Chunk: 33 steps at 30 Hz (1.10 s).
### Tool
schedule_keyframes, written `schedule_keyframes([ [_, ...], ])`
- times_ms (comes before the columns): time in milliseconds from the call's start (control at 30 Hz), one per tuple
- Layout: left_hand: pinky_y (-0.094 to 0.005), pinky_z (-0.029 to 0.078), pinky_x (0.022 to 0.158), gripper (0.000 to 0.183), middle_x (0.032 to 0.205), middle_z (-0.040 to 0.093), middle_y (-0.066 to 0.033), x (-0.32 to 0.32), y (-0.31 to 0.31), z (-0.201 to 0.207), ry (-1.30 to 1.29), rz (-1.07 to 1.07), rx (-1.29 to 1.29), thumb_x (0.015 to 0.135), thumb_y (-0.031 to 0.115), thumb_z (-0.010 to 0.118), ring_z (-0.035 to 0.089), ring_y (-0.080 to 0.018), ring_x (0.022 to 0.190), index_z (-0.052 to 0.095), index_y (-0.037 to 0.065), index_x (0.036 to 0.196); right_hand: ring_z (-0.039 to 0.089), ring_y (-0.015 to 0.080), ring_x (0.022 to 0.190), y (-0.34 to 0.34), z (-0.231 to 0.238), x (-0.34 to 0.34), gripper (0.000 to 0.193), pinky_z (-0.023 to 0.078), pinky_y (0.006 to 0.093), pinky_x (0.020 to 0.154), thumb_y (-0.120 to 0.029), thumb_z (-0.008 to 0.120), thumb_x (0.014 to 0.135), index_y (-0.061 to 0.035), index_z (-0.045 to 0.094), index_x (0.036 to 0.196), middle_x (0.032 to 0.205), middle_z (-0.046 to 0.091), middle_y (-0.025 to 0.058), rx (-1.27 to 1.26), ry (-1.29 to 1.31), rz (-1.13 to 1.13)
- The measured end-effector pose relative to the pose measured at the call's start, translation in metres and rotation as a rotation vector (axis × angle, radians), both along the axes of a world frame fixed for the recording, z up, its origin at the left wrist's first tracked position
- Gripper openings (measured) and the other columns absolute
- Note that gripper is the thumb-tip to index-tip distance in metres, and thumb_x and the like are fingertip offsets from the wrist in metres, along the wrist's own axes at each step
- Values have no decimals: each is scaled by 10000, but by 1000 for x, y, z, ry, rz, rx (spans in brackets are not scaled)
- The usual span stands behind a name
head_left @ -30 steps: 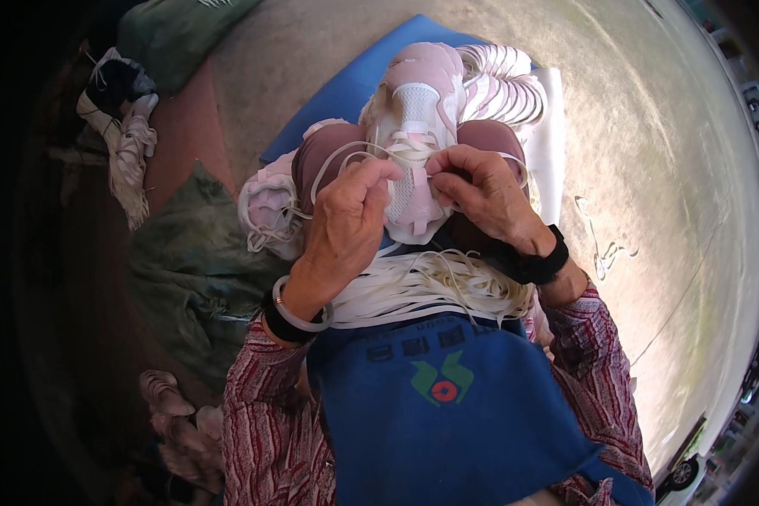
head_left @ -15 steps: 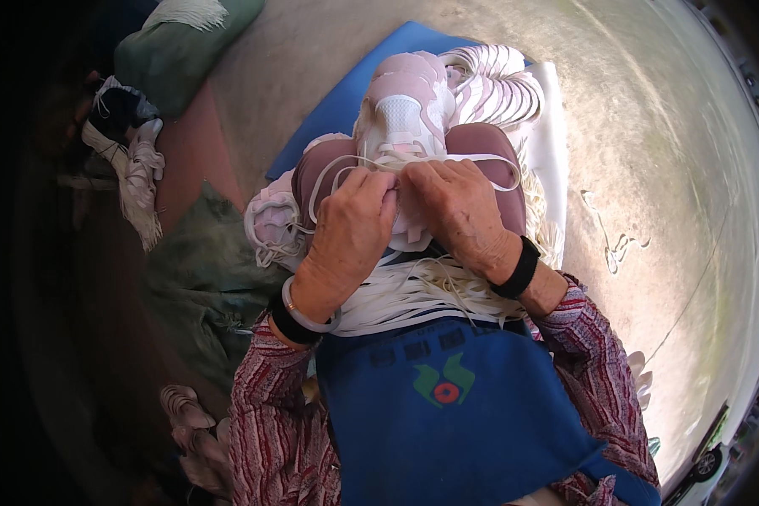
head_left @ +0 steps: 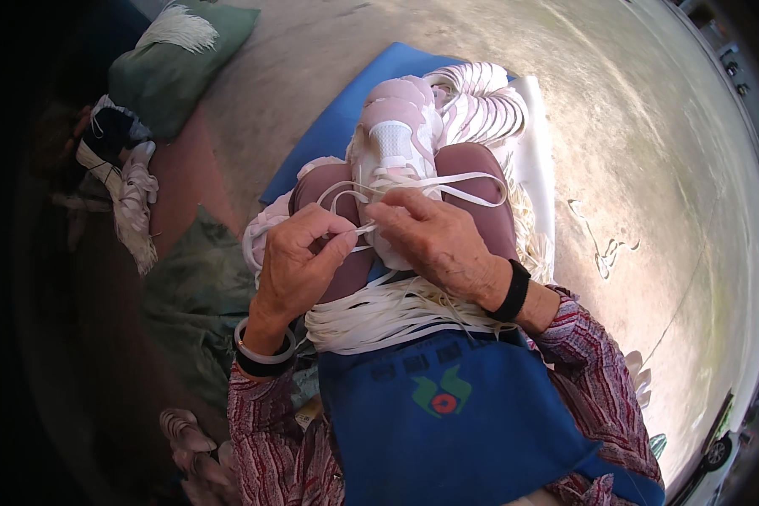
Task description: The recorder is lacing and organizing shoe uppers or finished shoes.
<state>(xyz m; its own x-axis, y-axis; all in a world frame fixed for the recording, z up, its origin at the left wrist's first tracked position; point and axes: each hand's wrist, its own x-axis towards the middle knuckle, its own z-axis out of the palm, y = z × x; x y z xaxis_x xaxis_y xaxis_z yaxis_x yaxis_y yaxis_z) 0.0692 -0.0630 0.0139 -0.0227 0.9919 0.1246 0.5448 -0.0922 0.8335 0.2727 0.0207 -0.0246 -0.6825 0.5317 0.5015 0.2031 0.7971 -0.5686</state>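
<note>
A pink and white shoe upper (head_left: 394, 139) lies between my knees, with white lace threaded across its front. My left hand (head_left: 298, 263) is closed in a pinch on a white shoelace (head_left: 363, 228), just left of the upper. My right hand (head_left: 441, 246) lies over the near part of the upper, its bent fingertips meeting the same lace; part of its grip is hidden behind the fingers. A loose loop of lace arcs over my right knee. Across my lap, on the blue apron (head_left: 447, 430), rests a thick bundle of white laces (head_left: 388, 314).
Stacked shoe uppers (head_left: 484, 108) stand beyond my right knee on a blue sheet (head_left: 333, 118). A loose lace (head_left: 600, 253) lies on the floor at right. On the left are a green sack (head_left: 181, 72) with laces on top and more uppers (head_left: 137, 190).
My left hand has moved left and down, drawing the lace out from the upper. The right hand has shifted slightly left and lower. The whole view has tilted a little.
</note>
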Motion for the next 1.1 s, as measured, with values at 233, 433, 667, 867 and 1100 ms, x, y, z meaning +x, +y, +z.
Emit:
schedule_keyframes([
  [233,-230,555,700,259,871,661,-52,-12,8,-15,-524,33,-212,990,91,569,621,-89,772,583,-20,1224,598,307,776,-24,8,-17,112,498,413,677,-54,616,817,-31,532,886,802,544,117,-196,54,394],
  [433,-234,553,644,205,878,687,-55,4,20,-19,-408,-8,-267,970,94,600,641,-90,716,636,-10,1143,618,308,774,-45,25,-43,104,518,403,656,-72,614,810,-2,540,789,803,559,126,-241,51,659],
  [667,-213,517,536,169,822,676,-37,13,28,-9,-232,-48,-383,948,112,628,610,-67,644,673,-12,1053,653,355,759,-71,-6,-62,104,526,423,647,-53,618,781,28,578,833,798,631,181,-255,2,863],
  [867,-237,501,535,128,820,678,-47,26,28,-24,-121,68,-171,934,103,640,610,-86,635,672,-17,966,677,377,747,-66,-33,-64,105,550,431,641,-51,619,785,46,620,825,787,663,206,-234,-113,700],
  [1100,-405,492,665,105,792,637,-197,38,23,-17,303,27,50,875,74,641,640,-358,720,649,-30,879,691,365,758,-72,-65,-65,120,555,429,639,-40,616,786,63,651,836,820,678,224,-87,-23,615],
])
